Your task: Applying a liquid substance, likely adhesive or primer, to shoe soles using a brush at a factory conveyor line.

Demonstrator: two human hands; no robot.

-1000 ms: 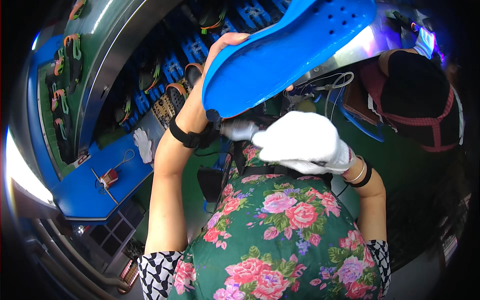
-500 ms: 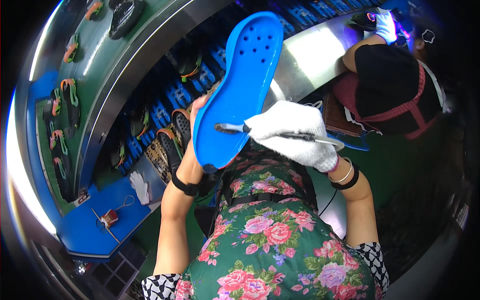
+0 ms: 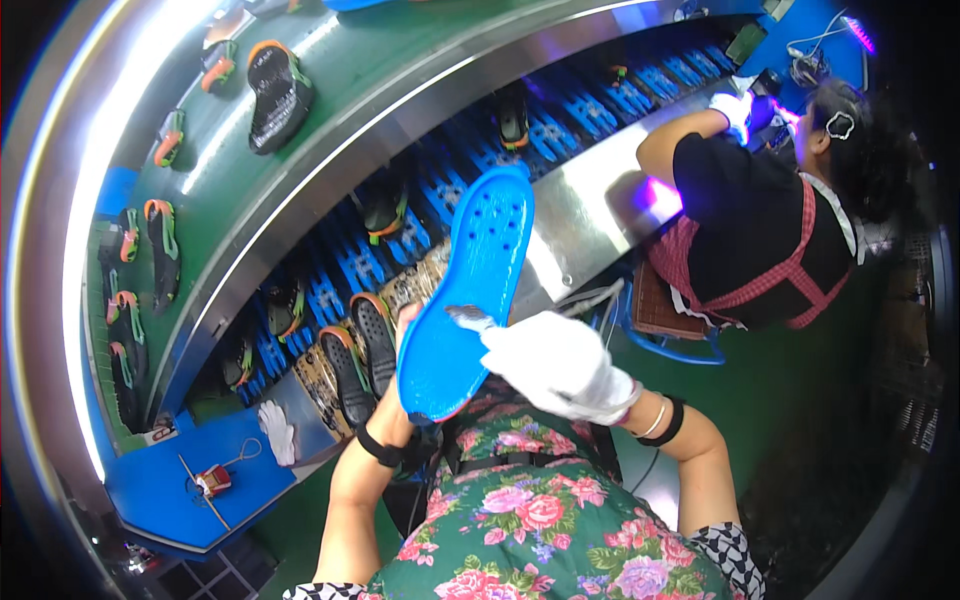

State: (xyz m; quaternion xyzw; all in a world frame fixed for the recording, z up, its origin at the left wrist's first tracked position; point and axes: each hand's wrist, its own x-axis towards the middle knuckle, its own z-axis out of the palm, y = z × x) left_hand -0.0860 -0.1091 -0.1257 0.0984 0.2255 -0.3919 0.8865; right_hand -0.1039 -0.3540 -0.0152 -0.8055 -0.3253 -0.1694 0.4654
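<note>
A blue shoe insole (image 3: 455,345) with several small holes near its far end is held up in front of me. It tilts slightly to the right, and its upper face looks glossy. My left hand (image 3: 394,402), bare, grips it by the left edge near the heel; most of its fingers are hidden behind the insole. In a white knitted glove, my right hand (image 3: 560,365) is closed around a brush, whose handle is mostly hidden by the glove. The brush's dark bristles (image 3: 466,316) touch the insole's middle.
Two black sandals (image 3: 346,375) stand on a speckled ledge beyond my left arm. Behind runs a rack of blue holders (image 3: 360,262). A green conveyor (image 3: 330,90) carries shoe parts. At left, a blue table (image 3: 150,480) holds a white glove (image 3: 277,432). A co-worker (image 3: 760,220) sits at right.
The brush has moved along the insole from near the heel toward its middle. The insole appears lower and smaller, and the whole view has shifted to show more of the co-worker.
</note>
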